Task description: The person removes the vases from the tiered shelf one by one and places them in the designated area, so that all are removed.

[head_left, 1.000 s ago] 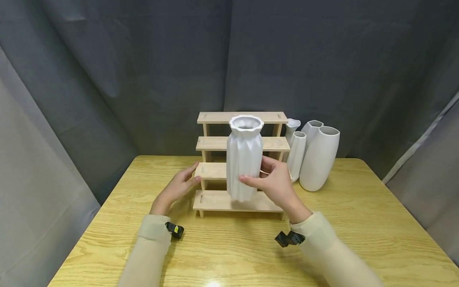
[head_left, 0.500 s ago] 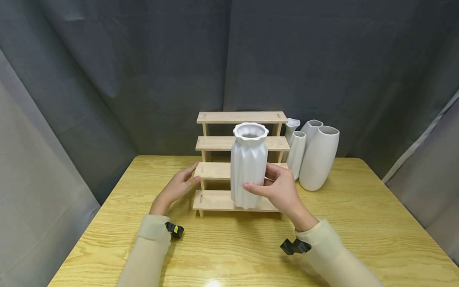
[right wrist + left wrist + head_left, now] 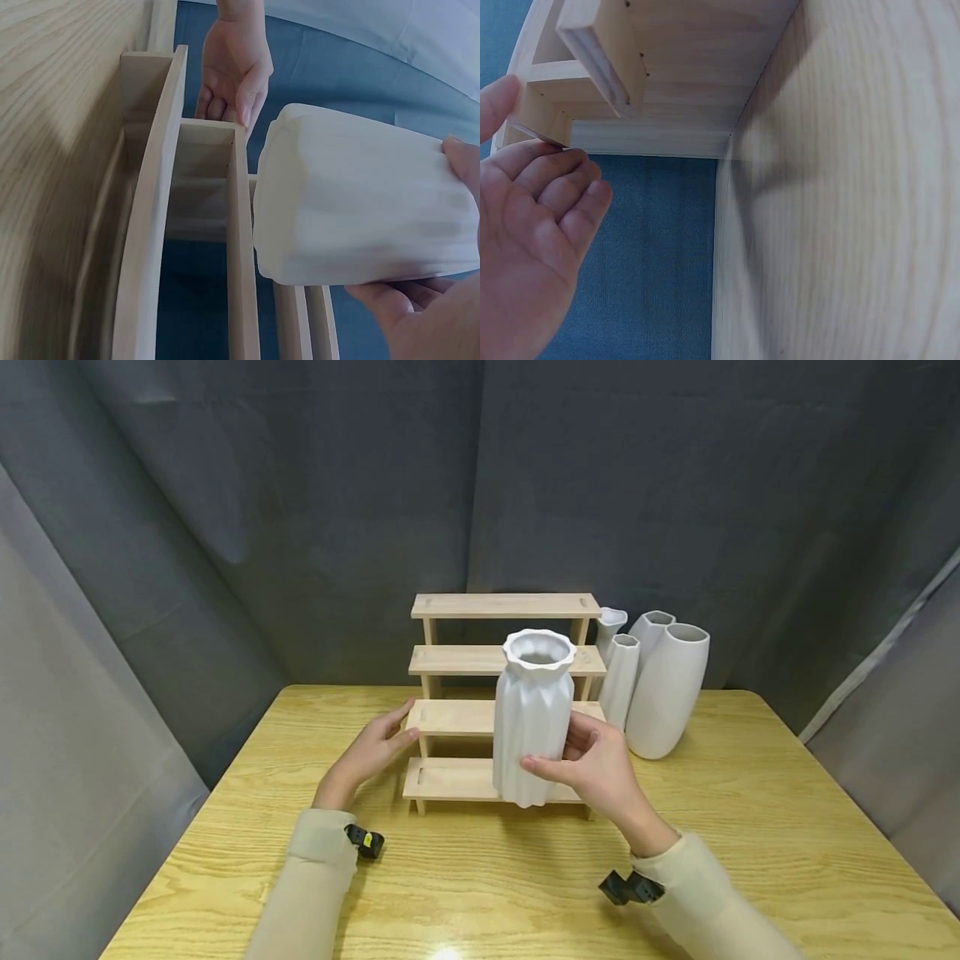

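My right hand (image 3: pixel 602 770) grips a white pleated vase (image 3: pixel 531 731) with a scalloped rim, thumb on its near side and fingers behind. The vase is held upright in front of a four-step wooden display stand (image 3: pixel 453 778), overlapping its lower right half in the head view. In the right wrist view the base of the vase (image 3: pixel 360 199) shows beyond the boards' edges. At the left end of the stand's second-lowest step, my left hand (image 3: pixel 367 756) holds the board, its thumb on one side and curled fingers on the other, as the left wrist view shows.
Several white vases stand on the wood-grain table (image 3: pixel 480 893) right of the stand: a wide rounded vase (image 3: pixel 667 693), a slim faceted vase (image 3: pixel 621 685) and others partly hidden behind. A dark grey curtain (image 3: pixel 337 527) hangs behind the table.
My right hand has carried the vase down and to the right, a little away from the stand's middle. The left hand and the stand have stayed in place.
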Demonstrator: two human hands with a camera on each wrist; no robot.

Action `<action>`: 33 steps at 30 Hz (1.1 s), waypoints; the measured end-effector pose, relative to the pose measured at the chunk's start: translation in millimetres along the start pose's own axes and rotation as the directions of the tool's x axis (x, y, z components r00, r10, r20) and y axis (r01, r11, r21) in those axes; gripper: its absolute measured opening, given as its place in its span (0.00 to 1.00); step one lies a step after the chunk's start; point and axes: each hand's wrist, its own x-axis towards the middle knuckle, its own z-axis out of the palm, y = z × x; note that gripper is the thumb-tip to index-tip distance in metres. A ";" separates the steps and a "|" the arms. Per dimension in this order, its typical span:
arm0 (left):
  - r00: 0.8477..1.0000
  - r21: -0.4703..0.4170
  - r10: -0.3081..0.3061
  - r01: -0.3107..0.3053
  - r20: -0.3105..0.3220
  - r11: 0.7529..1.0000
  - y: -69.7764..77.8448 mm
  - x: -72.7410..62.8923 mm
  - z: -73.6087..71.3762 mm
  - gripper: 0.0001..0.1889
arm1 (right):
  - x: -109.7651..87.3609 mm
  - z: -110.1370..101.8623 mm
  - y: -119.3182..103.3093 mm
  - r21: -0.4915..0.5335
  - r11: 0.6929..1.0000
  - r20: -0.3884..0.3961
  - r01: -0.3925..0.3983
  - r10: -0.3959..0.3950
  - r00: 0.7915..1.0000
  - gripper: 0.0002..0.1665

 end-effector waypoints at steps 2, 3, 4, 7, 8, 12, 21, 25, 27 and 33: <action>1.000 -0.001 -0.001 0.001 -0.001 1.000 -0.1 0.0 0.0 0.32 | -1.8 -1.5 0.5 -0.008 1.000 -0.007 -0.002 0.002 1.000 0.39; 1.000 0.000 -0.001 0.001 -0.002 1.000 -0.1 -0.2 -0.2 0.32 | -2.5 -2.2 0.7 -0.011 1.000 -0.010 -0.002 0.002 1.000 0.39; 1.000 0.005 0.000 0.000 -0.003 1.000 -0.2 -0.4 -0.3 0.32 | -3.4 -2.9 0.8 -0.018 1.000 -0.014 -0.003 0.002 1.000 0.39; 1.000 0.007 0.008 -0.008 -0.006 1.000 -0.5 -0.6 -0.6 0.32 | -5.5 -5.6 1.8 -0.025 1.000 -0.021 -0.005 0.004 1.000 0.40; 1.000 0.007 0.011 -0.011 -0.008 1.000 -0.3 -0.6 -0.6 0.32 | -6.3 -6.7 2.5 -0.026 1.000 -0.024 -0.004 0.004 1.000 0.40; 1.000 0.020 0.021 -0.021 -0.012 1.000 0.5 -0.4 -0.8 0.32 | -9.4 -11.4 6.5 -0.028 1.000 -0.031 0.005 -0.006 0.999 0.39; 1.000 0.015 0.023 -0.022 -0.009 1.000 -1.3 0.1 -0.2 0.32 | -18.8 -24.4 13.3 -0.063 0.998 -0.054 0.002 -0.006 0.999 0.37; 1.000 0.010 0.025 -0.025 -0.009 1.000 -1.3 -0.1 -0.2 0.32 | -22.6 -30.0 15.2 -0.069 0.998 -0.072 0.006 -0.011 0.997 0.36; 1.000 0.007 0.028 -0.028 -0.010 1.000 -0.8 -0.2 -0.2 0.32 | -23.8 -32.6 16.6 -0.078 0.997 -0.084 0.017 -0.023 0.996 0.36; 0.999 0.013 0.031 -0.031 -0.011 0.999 0.1 -0.2 0.1 0.32 | -26.1 -39.0 21.4 -0.098 0.995 -0.104 0.036 -0.046 0.994 0.35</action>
